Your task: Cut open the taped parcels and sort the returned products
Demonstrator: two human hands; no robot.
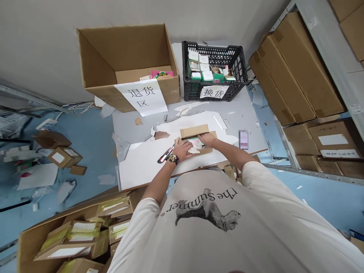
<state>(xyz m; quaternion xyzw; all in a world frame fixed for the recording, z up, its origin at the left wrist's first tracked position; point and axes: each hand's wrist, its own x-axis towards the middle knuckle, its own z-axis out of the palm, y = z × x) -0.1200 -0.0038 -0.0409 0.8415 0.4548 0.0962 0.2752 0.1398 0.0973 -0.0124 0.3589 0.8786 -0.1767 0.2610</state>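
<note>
A small brown carton (194, 131) lies on the table in front of my body, its flaps up and a green and white item with pale wrapping (196, 143) inside. My left hand (182, 149), with a patterned watch at the wrist, rests on the carton's left end and touches the pale wrapping, its fingers apart. At the right side, my right hand (207, 139) grips the carton's edge near the raised flap. A red and black box cutter (165, 154) lies just left of my left hand.
Behind stand a large open carton (99, 93) and a black crate (240, 81) with small boxes. A phone (243, 139) lies at the right. Shelved cartons (295, 76) rise at right; a big box of parcels (28, 242) is lower left.
</note>
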